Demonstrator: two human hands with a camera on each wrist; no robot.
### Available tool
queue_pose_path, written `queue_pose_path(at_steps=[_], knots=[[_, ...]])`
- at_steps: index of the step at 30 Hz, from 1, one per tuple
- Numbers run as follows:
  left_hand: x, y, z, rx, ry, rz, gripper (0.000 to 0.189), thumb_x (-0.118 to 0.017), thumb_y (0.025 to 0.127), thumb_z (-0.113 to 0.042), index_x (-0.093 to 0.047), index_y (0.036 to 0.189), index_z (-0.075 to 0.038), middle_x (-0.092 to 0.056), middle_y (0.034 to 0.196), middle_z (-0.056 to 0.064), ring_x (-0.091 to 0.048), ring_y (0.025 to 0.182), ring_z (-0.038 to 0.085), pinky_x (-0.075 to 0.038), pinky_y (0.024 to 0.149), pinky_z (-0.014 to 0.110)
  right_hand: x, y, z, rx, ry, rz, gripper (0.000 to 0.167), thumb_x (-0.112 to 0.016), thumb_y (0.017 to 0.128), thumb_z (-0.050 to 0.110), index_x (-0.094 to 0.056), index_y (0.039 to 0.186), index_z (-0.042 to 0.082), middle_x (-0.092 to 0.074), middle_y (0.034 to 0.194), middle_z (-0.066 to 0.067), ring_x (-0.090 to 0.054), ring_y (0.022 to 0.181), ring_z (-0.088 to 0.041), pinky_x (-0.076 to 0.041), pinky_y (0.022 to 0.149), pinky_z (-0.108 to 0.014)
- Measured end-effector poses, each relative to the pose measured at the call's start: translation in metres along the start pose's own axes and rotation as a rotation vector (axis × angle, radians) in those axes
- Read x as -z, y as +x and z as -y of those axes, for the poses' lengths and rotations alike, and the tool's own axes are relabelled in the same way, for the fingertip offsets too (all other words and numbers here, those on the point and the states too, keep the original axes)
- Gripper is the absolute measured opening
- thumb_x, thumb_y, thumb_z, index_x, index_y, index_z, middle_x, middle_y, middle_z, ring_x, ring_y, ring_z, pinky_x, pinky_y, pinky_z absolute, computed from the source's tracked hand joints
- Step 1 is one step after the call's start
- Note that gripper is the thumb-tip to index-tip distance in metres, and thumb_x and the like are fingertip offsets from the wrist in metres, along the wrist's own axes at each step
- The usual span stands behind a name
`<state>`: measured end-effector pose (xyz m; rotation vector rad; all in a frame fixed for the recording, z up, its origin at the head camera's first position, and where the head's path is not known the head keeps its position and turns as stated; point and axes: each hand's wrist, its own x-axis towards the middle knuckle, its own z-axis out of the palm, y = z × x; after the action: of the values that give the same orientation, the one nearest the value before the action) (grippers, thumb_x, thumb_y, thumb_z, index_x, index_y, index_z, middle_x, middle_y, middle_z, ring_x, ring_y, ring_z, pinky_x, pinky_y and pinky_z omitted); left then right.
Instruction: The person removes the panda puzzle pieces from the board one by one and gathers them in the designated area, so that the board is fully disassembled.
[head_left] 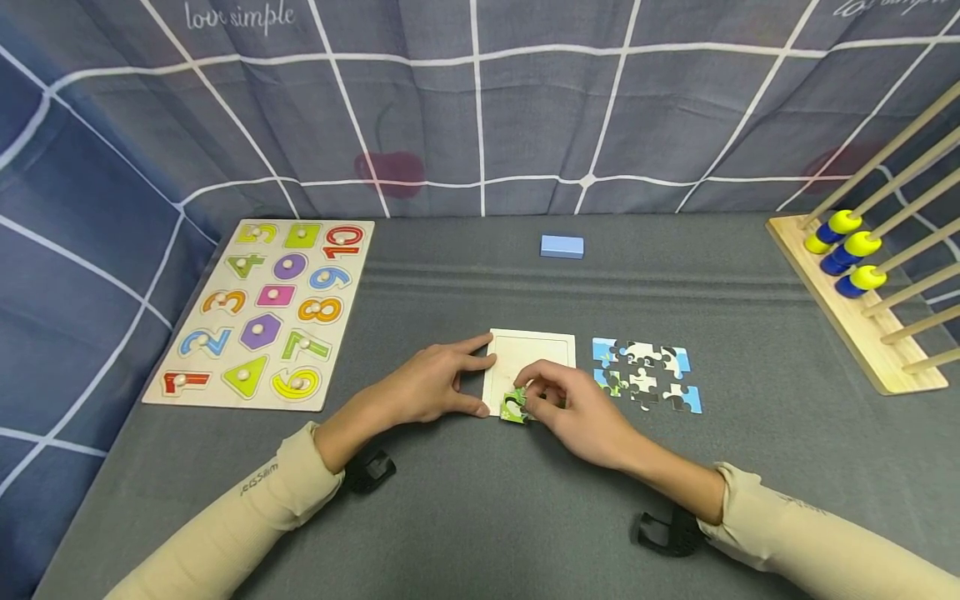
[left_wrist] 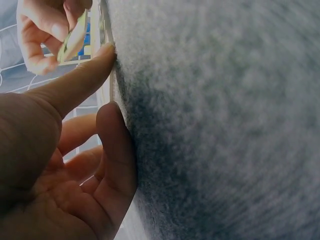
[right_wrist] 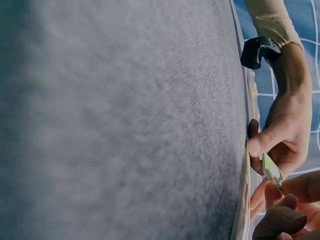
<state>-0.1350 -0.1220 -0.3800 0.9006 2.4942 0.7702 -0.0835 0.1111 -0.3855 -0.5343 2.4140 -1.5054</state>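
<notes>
A square pale wooden puzzle tray lies on the grey table. My left hand rests along its left side, thumb at the near corner and fingertips touching the edge. Between thumb and fingers my right hand pinches a green jigsaw piece with a black-and-white patch, above the tray's near left part. In the right wrist view the piece is tilted off the tray. Just right of the tray lie several blue, white and black jigsaw pieces, set close together.
On the left lies a wooden number-and-shape board with knobs. A blue block sits at the back. To the right stands a wooden peg rack with yellow and blue beads. A grid-patterned curtain hangs behind the table.
</notes>
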Motion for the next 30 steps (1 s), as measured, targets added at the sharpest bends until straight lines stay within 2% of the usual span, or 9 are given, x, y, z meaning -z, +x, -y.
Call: queue_pose_path(at_steps=[6,17,26,30], knots=[[0.001,0.000,-0.001,0.001,0.009,-0.002,0.071,-0.085,0.079,-0.029,-0.057,0.138,-0.003,-0.036,0.155,0.013,-0.048,0.055,0.001,-0.044,0.061,0.023,0.010,-0.015,-0.005,-0.005,-0.007,-0.026,0.019,-0.063,0.091,-0.003,-0.068,0.104,0.009,-0.063,0.079,0.003,-0.047,0.057,-0.008,-0.040,0.055,-0.026],[0.000,-0.001,-0.002,0.007,0.016,-0.004,0.071,-0.085,0.078,-0.028,-0.057,0.139,-0.003,-0.036,0.155,0.013,-0.047,0.056,0.000,-0.043,0.061,0.023,0.029,-0.047,-0.018,-0.013,-0.014,-0.073,0.018,-0.063,0.092,-0.003,-0.068,0.105,0.008,-0.061,0.079,0.003,-0.047,0.058,-0.007,-0.041,0.056,-0.026],[0.000,-0.001,-0.003,-0.006,0.016,-0.006,0.071,-0.085,0.079,-0.028,-0.057,0.138,-0.002,-0.036,0.155,0.014,-0.047,0.055,0.000,-0.043,0.061,0.022,0.047,-0.058,-0.025,-0.048,-0.112,-0.130,0.017,-0.063,0.092,-0.003,-0.068,0.105,0.007,-0.060,0.077,0.004,-0.046,0.056,-0.007,-0.039,0.053,-0.026],[0.000,-0.001,-0.002,-0.003,0.013,-0.006,0.070,-0.085,0.079,-0.028,-0.057,0.138,-0.002,-0.036,0.155,0.014,-0.047,0.055,0.000,-0.043,0.062,0.023,0.054,-0.059,-0.026,-0.073,-0.142,-0.129,0.018,-0.062,0.092,-0.005,-0.067,0.105,0.006,-0.061,0.078,0.003,-0.046,0.056,-0.007,-0.040,0.053,-0.026]])
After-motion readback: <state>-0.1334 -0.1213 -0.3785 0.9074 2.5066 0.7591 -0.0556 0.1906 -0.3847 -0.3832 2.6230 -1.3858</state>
